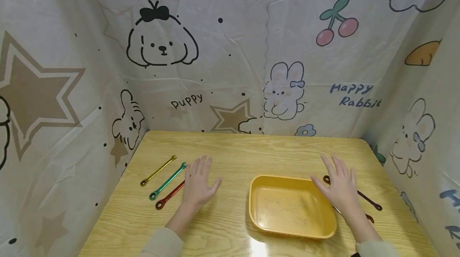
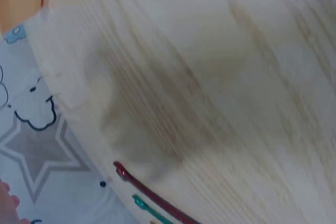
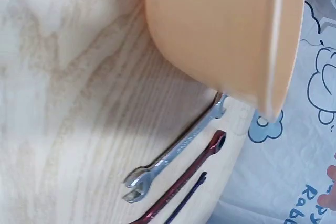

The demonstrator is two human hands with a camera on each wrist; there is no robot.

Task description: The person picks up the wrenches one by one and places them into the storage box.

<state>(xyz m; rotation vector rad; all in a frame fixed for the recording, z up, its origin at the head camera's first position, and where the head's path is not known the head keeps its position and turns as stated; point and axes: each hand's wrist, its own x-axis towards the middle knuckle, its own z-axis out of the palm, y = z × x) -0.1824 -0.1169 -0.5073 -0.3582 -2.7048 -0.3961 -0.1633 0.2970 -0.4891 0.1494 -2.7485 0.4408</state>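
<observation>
Wrenches lie either side of the shallow yellow plastic tray (image 1: 291, 209) on the pale wooden counter (image 1: 233, 153). Left of tray: slim yellow metal wrench (image 1: 158, 170), teal one (image 1: 167, 181), red one (image 1: 169, 195); left hand (image 1: 198, 185) hovers flat, fingers spread, holding nothing, over the red one's end. Right of tray: silver wrench (image 3: 176, 150), dark red (image 3: 184, 179) and purple (image 3: 185, 199) ones under the right hand (image 1: 339, 189), likewise spread and empty. Judged stiff, light, smooth, lying flat; pinch mid-shaft.
</observation>
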